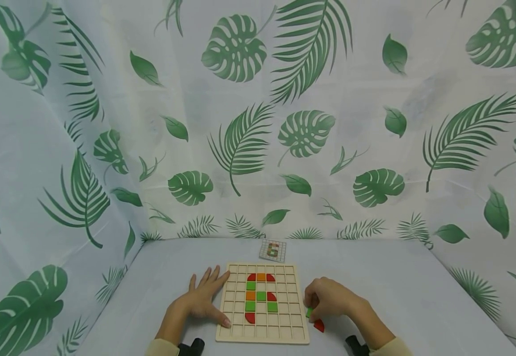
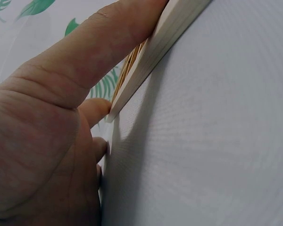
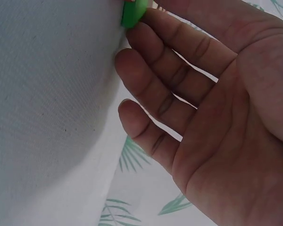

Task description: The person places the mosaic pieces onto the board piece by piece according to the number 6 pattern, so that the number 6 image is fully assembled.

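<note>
A wooden grid board (image 1: 284,316) lies on the table, holding several flat pieces: red rounded ones (image 1: 250,318), orange squares (image 1: 251,295) and green squares (image 1: 273,307). My left hand (image 1: 200,299) rests with spread fingers along the board's left side, its thumb on the lower left rim. The left wrist view shows that thumb laid over the wooden edge (image 2: 155,52). Just off the right rim, my right hand (image 1: 333,296) pinches a green piece (image 3: 134,13) between thumb and index finger, close to the tabletop. Near its fingertips lies a loose red rounded piece (image 1: 319,326).
Behind the board lies a small card (image 1: 272,250) printed with a grid and a coloured pattern. The pale table (image 1: 382,267) meets a leaf-printed cloth (image 1: 249,212) at the back and sides. Black bands (image 1: 191,347) sit around both wrists.
</note>
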